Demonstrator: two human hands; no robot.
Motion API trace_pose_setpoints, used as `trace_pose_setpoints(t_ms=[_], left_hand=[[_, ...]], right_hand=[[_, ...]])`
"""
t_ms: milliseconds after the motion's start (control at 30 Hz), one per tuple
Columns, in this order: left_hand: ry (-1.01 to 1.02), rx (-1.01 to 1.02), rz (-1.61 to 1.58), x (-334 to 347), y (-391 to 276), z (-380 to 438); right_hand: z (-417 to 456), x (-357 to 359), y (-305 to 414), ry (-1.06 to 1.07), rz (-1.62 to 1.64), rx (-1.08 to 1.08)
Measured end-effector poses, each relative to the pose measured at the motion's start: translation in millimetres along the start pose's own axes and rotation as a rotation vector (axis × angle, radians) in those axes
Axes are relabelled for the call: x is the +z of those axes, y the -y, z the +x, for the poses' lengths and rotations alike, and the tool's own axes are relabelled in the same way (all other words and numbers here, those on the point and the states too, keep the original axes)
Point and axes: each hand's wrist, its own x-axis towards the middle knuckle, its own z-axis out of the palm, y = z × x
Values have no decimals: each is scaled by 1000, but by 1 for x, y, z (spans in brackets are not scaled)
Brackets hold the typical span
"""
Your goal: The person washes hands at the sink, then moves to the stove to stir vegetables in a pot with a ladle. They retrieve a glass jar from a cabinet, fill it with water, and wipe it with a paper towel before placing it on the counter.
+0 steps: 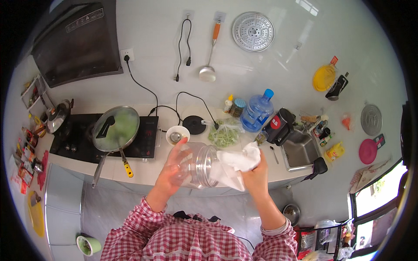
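My left hand (172, 168) grips a clear, wide-mouthed jar (199, 166) around its base end. The jar lies on its side in the air, its threaded mouth turned to the right. In my right hand (256, 173) is a crumpled white paper towel (240, 158), held at the jar's mouth. Part of the towel hangs below the rim; whether any of it is inside cannot be made out. Behind the jar, on the counter (196, 138), are a white bowl (170, 131) with a small metal item in it and a plastic bag of cut green vegetables (224, 133).
A lidded pan (116, 130) sits on the black induction cooktop (80, 143), its handles jutting past the front edge. Rightward stand a blue water jug (258, 109), a dark electric kettle (277, 125) and the steel sink (302, 148). A spoon (274, 155) lies near the sink.
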Motion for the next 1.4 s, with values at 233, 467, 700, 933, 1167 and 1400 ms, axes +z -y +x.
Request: trace_pose_setpoints(t_ms=[233, 467, 700, 933, 1167, 1400], left_hand=[[185, -174, -78, 6, 7, 5], [153, -394, 50, 12, 5, 8], [141, -285, 185, 25, 3, 6], [321, 100, 515, 28, -10, 11], [381, 189, 433, 14, -9, 10], [444, 182, 415, 17, -9, 7]], right_hand=[[-5, 8, 35, 315, -478, -897], [7, 21, 38, 730, -892, -961], [7, 37, 12, 724, -479, -921], [-6, 36, 27, 802, 382, 470], [-15, 39, 21, 405, 1223, 948], [-12, 14, 43, 928, 62, 79]])
